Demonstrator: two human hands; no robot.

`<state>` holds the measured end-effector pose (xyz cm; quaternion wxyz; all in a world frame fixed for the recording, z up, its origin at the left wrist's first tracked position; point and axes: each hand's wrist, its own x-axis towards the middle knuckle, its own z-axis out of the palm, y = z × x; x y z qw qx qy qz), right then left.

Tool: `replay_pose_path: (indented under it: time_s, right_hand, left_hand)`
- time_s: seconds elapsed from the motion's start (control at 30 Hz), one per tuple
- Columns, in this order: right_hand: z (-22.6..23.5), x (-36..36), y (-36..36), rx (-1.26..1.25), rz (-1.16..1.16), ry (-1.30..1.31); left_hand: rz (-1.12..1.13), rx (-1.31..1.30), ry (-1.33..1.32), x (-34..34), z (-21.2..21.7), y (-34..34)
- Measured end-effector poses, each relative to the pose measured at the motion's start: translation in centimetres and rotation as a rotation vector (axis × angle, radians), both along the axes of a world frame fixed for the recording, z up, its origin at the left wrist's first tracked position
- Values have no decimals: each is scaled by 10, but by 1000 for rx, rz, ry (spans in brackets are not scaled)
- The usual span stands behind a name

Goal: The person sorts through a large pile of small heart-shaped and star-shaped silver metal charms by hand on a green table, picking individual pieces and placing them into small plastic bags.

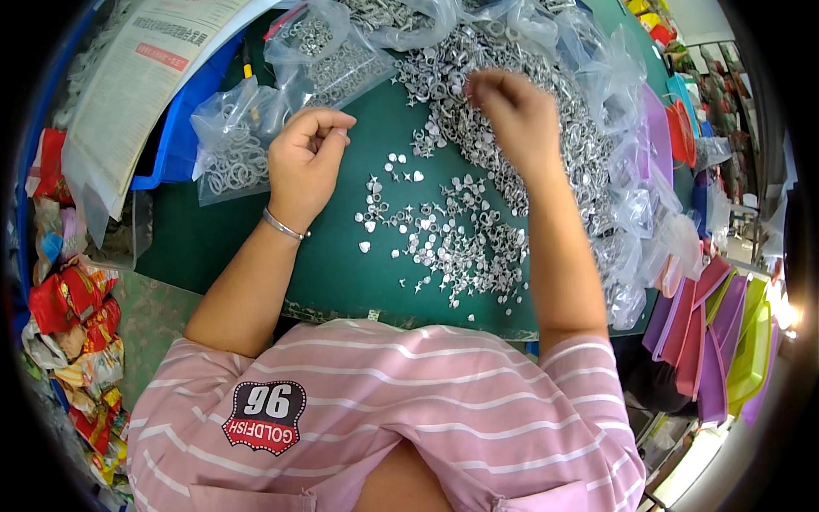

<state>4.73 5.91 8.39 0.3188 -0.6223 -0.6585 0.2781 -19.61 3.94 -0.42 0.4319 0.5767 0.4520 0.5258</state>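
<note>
My left hand (309, 158) hovers over the green tabletop (384, 119), fingers curled and the thumb pressed to the index finger. Whatever it may pinch is too small to make out. My right hand (522, 119) is over a large heap of silver metal rings (478, 136); its fingers bend downward and are smeared by motion, so their grip is hidden. Between my forearms lies a loose spread of small silver pieces (452, 239), among them hearts, stars and round discs. A clear bag of silver rings (235, 162) lies beside my left hand.
Another clear bag of small rings (341, 72) lies farther back. Crumpled clear plastic (631, 205) borders the heap on the right. At the left stand a blue bin (183, 128) and printed paper sheets (141, 94). Purple, red and green plastic trays (717, 333) stand at the lower right.
</note>
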Motion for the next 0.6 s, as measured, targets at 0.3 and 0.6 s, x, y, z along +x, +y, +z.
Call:
replay_pose_path:
  time_s: [0.3,0.6]
  right_hand:
    - [-50,24,-144,273,-141,-96]
    - [-59,19,-151,250,-173,-273]
  left_hand:
    - [13,2,-30,4,0,0]
    - [-188,69,50,32,26,-26]
